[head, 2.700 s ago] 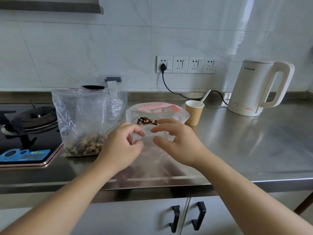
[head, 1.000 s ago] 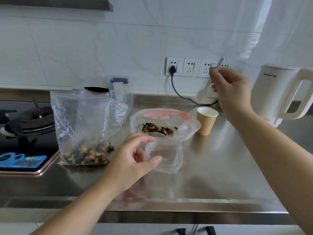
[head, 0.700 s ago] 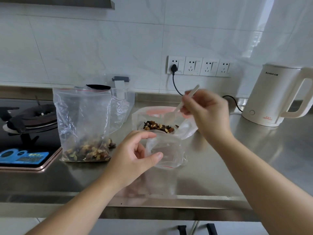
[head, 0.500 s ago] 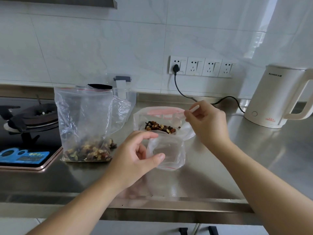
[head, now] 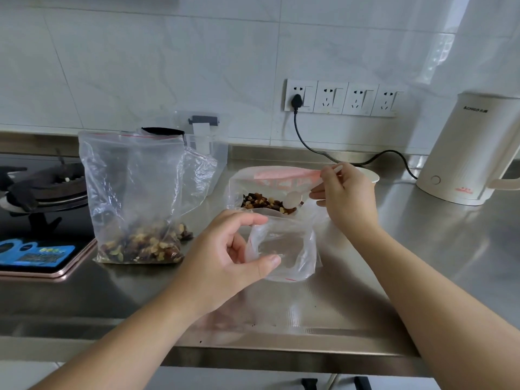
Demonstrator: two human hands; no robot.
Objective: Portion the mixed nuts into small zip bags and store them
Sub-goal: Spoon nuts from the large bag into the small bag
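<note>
Mixed nuts (head: 266,203) sit in a pink-topped clear pouch (head: 239,187) on the steel counter (head: 422,249). Right hand (head: 347,198) pinches a white plastic spoon (head: 292,199) over them; left hand (head: 225,263) grips a small clear zip bag (head: 284,249). Lettering on the cream kettle (head: 467,147) is unreadable.

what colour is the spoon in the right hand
White, seen clearly in the head view: the spoon dips into the nuts.

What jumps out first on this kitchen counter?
Mid-counter, the right hand dips a white spoon into an open bag of nuts. In front, the left hand holds an empty small bag open. A taller nut bag stands left.
</note>
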